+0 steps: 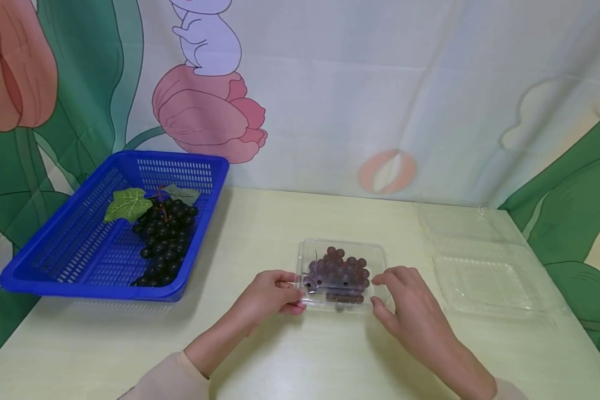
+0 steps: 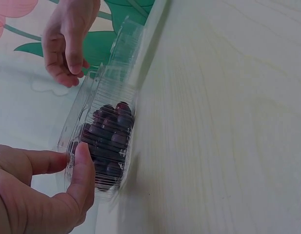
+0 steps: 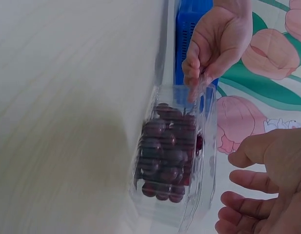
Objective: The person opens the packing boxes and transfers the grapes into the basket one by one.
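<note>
A clear plastic clamshell box [image 1: 307,258] stands on the table with its lid down over a bunch of dark red grapes [image 1: 337,269]. At the box's left edge my left hand [image 1: 272,294] pinches the rim between thumb and fingers, which the left wrist view shows up close. My right hand [image 1: 410,305] is at the box's right side, fingers loosely bent and thumb apart from them, holding nothing. In the right wrist view, a gap shows between the right fingers [image 3: 248,178] and the lid.
A blue plastic basket [image 1: 27,272] at the left holds a bunch of black grapes [image 1: 165,244] with green leaves [image 1: 128,204]. On the right lie an open clear clamshell box [image 1: 485,280] and its lid half [image 1: 460,222]. A printed curtain [image 1: 330,111] hangs behind the table.
</note>
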Demonstrator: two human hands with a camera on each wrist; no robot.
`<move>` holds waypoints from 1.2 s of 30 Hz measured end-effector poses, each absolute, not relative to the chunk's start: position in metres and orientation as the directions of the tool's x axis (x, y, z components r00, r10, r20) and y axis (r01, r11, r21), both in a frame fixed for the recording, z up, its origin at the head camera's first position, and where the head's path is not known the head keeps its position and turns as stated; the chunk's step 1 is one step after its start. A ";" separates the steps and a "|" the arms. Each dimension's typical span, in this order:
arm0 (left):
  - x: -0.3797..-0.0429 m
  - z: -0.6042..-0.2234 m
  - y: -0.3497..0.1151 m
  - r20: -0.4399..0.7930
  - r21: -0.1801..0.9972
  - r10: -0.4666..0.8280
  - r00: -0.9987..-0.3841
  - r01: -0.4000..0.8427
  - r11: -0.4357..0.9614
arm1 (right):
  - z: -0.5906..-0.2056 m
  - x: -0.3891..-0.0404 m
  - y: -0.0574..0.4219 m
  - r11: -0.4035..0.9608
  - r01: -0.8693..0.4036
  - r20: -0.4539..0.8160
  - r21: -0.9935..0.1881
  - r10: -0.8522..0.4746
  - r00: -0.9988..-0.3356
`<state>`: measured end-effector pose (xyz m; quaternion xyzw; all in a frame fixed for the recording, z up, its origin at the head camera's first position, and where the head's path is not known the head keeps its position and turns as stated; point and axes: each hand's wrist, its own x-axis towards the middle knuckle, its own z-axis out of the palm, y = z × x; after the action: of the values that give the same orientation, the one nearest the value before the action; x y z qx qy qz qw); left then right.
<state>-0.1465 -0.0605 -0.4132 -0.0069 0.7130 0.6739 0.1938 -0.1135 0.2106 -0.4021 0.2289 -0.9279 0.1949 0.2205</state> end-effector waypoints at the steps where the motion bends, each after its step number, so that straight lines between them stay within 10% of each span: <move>1: -0.146 -0.413 -0.061 -0.285 0.958 0.251 -0.925 -0.271 0.091 | -0.402 -0.113 0.209 0.815 -0.520 0.502 -0.255 -0.349 -0.792; 36: -0.149 -0.416 -0.059 -0.281 0.959 0.252 -0.926 -0.281 0.039 | -0.398 -0.126 0.155 0.747 -0.653 0.503 -0.126 -0.520 -0.691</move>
<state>-0.1492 -0.0588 -0.4161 -0.0103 0.6946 0.6931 0.1923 -0.1257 0.1550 -0.3979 0.3232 -0.9073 0.1492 0.2240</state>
